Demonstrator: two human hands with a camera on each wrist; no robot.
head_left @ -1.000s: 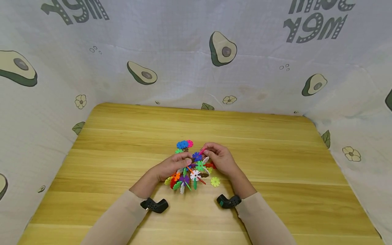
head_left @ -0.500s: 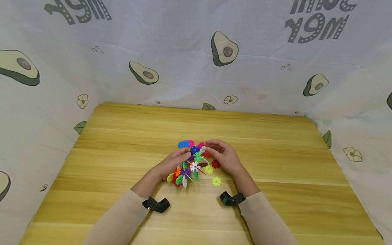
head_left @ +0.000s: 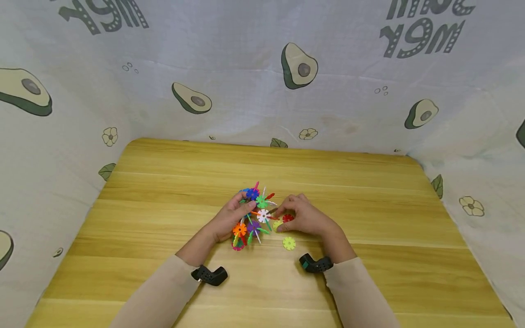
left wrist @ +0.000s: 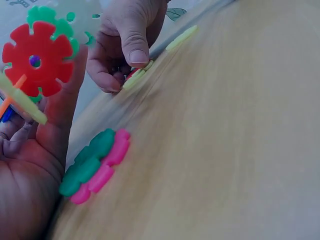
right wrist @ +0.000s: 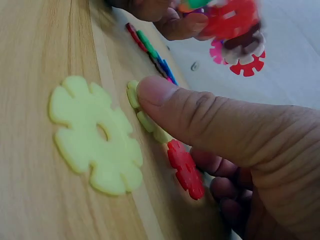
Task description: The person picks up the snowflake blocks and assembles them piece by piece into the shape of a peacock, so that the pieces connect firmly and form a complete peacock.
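My left hand (head_left: 229, 221) holds a cluster of interlocked plastic snowflake discs (head_left: 262, 202) in many colours, raised over the table. Its thumb lies across the near side of the cluster; the other fingers are mostly hidden behind it. In the left wrist view, a red disc (left wrist: 37, 57) of the cluster stands in front of the fingers. My right hand (head_left: 307, 217) is down at the table, pinching a loose yellow disc (right wrist: 146, 122) between thumb and fingers at its edge. A loose red disc (right wrist: 185, 170) lies right by the curled fingers.
Another yellow disc (head_left: 289, 243) lies flat nearer to me. Beneath the left hand are a green disc (left wrist: 90, 162) and a pink disc (left wrist: 120, 145), overlapping. Blue discs (head_left: 244, 190) show partly behind the cluster. A printed cloth (head_left: 246, 68) hangs behind the wooden table (head_left: 369, 191).
My right hand has left the cluster's upper right, where it handled a pink disc, and come down toward me to the loose discs. The cluster has turned in my left hand.
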